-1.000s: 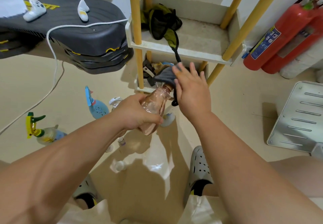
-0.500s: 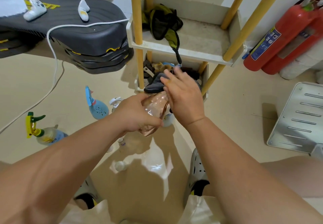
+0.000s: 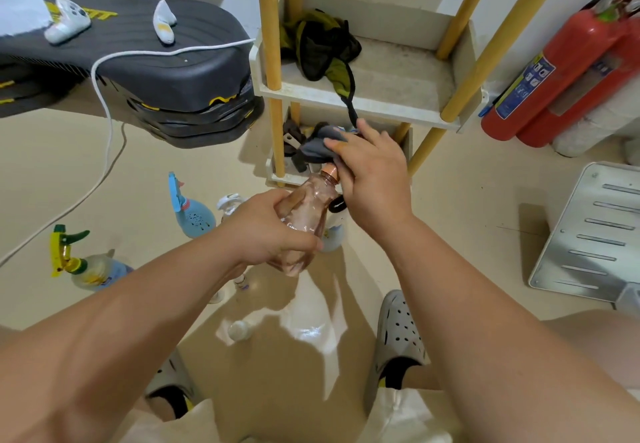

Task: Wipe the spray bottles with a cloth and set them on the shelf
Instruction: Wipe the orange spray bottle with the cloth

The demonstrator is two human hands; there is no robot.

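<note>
A stack of dark grey step platforms (image 3: 166, 72) fills the 10 o'clock area, with a white cable (image 3: 104, 124) draped over its edge down to the floor. At 12 o'clock stands the pale shelf (image 3: 398, 107) on yellow posts; an olive-and-black garment (image 3: 318, 48) lies on its upper tier, one strap hanging over the front rim. Two red fire extinguishers (image 3: 561, 72) lean at 2 o'clock, and a slotted metal panel (image 3: 588, 235) lies at 3 o'clock. Near the centre, the left hand (image 3: 266, 231) has its fingers curled round the lower body of a clear pink spray bottle (image 3: 308, 210), held in the air in front of the shelf's lower tier and tilted with its copper neck toward 1 o'clock. The right hand (image 3: 374, 179) pinches a grey cloth (image 3: 318, 146) just above that neck. On the floor at 9 o'clock stand a blue spray bottle (image 3: 194, 214) and, well apart from it, a yellow-and-green trigger bottle (image 3: 86, 266).
</note>
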